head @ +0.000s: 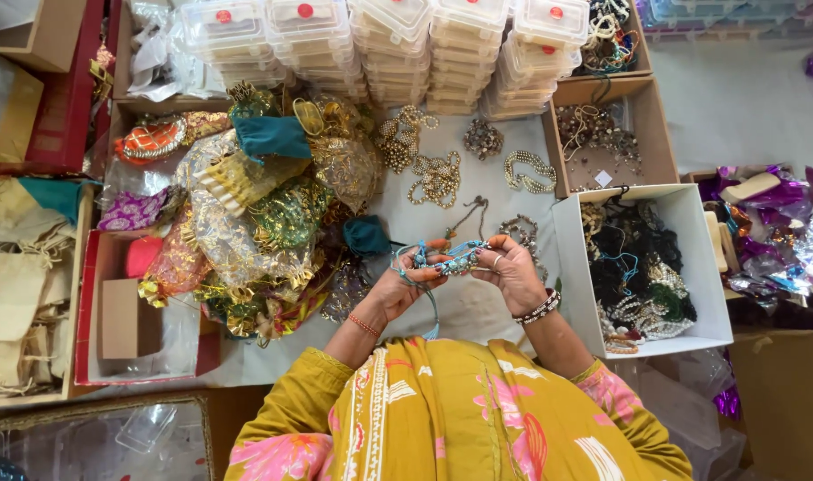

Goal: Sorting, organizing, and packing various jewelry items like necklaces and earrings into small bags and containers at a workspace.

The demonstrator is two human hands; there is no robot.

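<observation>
Broadly, a pale cloth-covered table [478,312] lay under everything, with stacks of clear plastic cases [398,44] along its far edge and a heap of shiny gold and green pouches [264,223] filling its left half. A white open box [709,267] of tangled dark and pearly jewellery stood just to the right of the hands, and a brown box [656,134] of beaded pieces sat beyond it. Pearl and gold bangle sets [438,178] lay scattered on the cloth, further from the person than the hands.

Nearer the body, the left hand [402,285] and right hand [513,272] were raised together above the table's middle. Between them ran a beaded piece on turquoise cord [451,258], its long axis lying roughly level, left to right, from one hand across to the other. The left fingers were closed on its left end, where a loop of cord hung down past the wrist; the right fingertips were pinched on its right end. Both hands sat about equally close to it, the right being much the nearer to the white box.
</observation>
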